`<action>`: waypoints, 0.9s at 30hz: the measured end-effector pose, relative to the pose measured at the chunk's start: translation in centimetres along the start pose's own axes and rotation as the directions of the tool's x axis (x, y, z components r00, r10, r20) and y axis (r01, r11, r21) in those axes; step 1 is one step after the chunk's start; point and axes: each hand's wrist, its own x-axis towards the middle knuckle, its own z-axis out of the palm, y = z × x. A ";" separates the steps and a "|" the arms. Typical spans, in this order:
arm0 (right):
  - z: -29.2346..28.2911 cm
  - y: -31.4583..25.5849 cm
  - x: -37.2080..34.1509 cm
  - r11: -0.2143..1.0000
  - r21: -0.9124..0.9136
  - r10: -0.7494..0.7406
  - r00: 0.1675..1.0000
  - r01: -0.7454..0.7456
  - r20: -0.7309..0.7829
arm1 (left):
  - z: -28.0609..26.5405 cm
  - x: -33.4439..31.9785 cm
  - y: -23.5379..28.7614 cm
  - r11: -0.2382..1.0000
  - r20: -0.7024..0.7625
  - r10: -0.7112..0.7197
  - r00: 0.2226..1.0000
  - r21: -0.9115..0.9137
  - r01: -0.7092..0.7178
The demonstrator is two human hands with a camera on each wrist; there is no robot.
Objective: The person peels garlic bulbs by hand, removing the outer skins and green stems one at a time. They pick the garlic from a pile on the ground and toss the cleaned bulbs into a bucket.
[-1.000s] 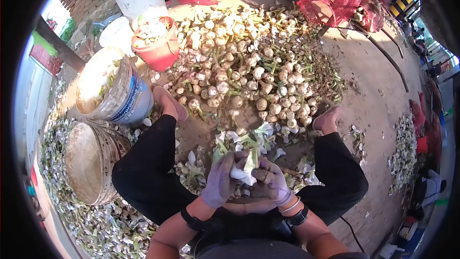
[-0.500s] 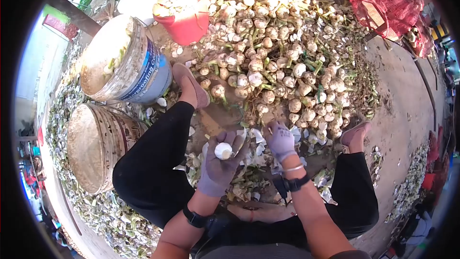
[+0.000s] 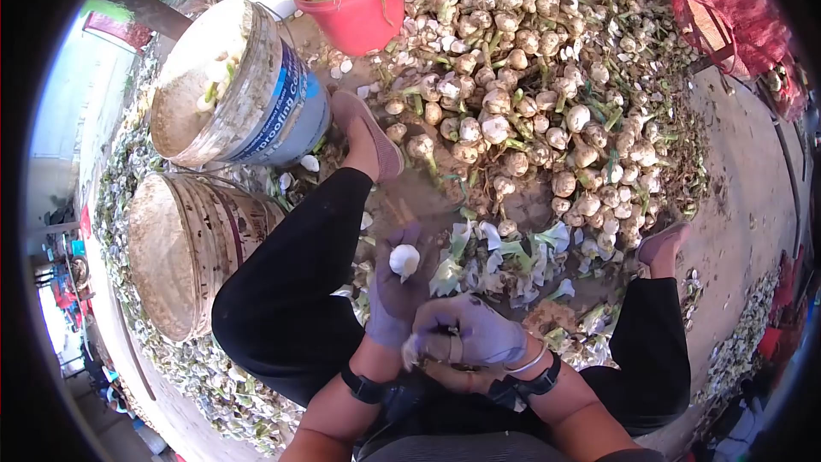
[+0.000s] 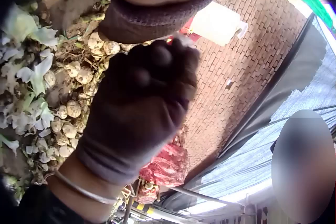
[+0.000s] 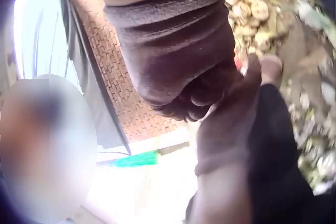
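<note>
In the head view, my gloved left hand (image 3: 396, 304) holds a white garlic bulb (image 3: 404, 260) against its fingers, palm up. My gloved right hand (image 3: 469, 331) is just to the right and nearer my body, its fingers curled in; a light band crosses one finger, and nothing else shows in its grasp. The right wrist view has the curled right hand (image 5: 178, 71) close beside the left hand (image 5: 226, 129). From the left wrist camera, the right hand (image 4: 139, 103) appears as a dark fist below the left glove cuff (image 4: 157, 16).
Beyond my feet spreads a heap of untrimmed garlic (image 3: 513, 94). Peeled leaves and skins (image 3: 513, 261) lie between my legs. To the left are a blue-and-white bucket (image 3: 274, 111), a stained bucket (image 3: 205, 248) and a red bucket (image 3: 359, 13). A red mesh sack (image 3: 735, 17) stands back right.
Both hands first worked together on a leafy white garlic bulb; then the right reached toward the leaf pile. Now it has drawn back beside the left, which keeps the bulb. The head view has shifted.
</note>
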 end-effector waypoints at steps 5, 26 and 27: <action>-9.6 7.6 4.4 0.423 -0.796 -0.164 0.828 -0.433 -0.537 | -0.2 0.7 0.5 0.997 0.032 0.074 0.997 -0.007 -0.073; 3.6 0.1 -9.4 0.842 0.397 0.122 0.587 0.366 -0.800 | 6.3 -9.5 -2.4 -0.004 0.828 0.056 0.557 0.558 -0.829; 4.5 -0.1 -10.0 0.884 0.327 0.107 0.535 0.335 -0.838 | 6.3 -10.1 -2.7 0.004 0.838 0.036 0.545 0.545 -0.838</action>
